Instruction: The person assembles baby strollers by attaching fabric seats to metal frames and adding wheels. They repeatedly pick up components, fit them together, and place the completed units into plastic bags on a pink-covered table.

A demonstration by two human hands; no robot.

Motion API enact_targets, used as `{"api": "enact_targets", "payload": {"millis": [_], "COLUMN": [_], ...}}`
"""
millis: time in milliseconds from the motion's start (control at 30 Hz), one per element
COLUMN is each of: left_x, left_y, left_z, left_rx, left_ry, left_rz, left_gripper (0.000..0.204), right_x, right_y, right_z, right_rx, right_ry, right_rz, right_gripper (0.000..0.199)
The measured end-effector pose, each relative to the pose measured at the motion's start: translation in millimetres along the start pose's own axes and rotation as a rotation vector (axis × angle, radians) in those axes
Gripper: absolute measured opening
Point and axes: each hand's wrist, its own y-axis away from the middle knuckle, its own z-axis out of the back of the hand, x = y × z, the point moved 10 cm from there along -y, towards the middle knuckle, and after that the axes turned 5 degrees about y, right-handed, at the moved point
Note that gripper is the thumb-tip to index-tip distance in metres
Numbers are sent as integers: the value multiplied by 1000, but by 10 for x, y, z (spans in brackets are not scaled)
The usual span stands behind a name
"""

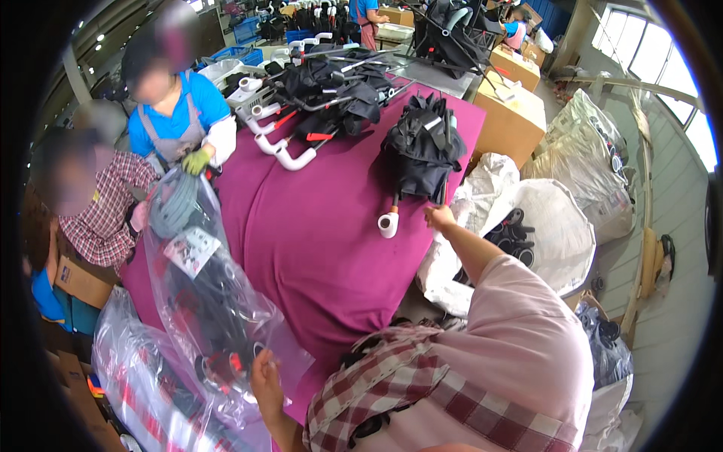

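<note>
My right hand [439, 218] reaches forward, its fingers closed at the lower end of a folded black stroller [423, 151] on the purple cloth. A white handle [388, 224] sticks out of that stroller, to the left of my hand. My left hand [267, 380] is low in front of me, fingers partly bent but apart, beside a clear plastic bag [226, 301]. Inside the bag lies a folded stroller with dark fabric and wheels. A co-worker's green-gloved hand [197, 160] is at the bag's far end.
More folded strollers [331, 90] with white handles pile up at the table's far side. The purple-covered table [301, 233] fills the middle. Cardboard boxes [512, 117] and white sacks of black wheels [561, 226] stand right. Two co-workers stand left; another bagged stroller [143, 377] lies lower left.
</note>
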Motion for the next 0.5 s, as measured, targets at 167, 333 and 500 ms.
{"api": "enact_targets", "payload": {"millis": [167,333,500], "left_x": [-531,-783,-1119], "left_y": [-146,-250,-386], "left_z": [123,-493,-743], "left_rx": [85,287,280], "left_ry": [-33,16,-222], "left_rz": [-135,-264,-435], "left_gripper": [36,38,36], "right_x": [157,290,2032], "right_y": [1252,3234,4533], "right_z": [-1360,-2510,-2282], "right_rx": [227,542,446], "right_ry": [297,594,396], "right_rz": [157,617,1520], "right_gripper": [33,28,14]}}
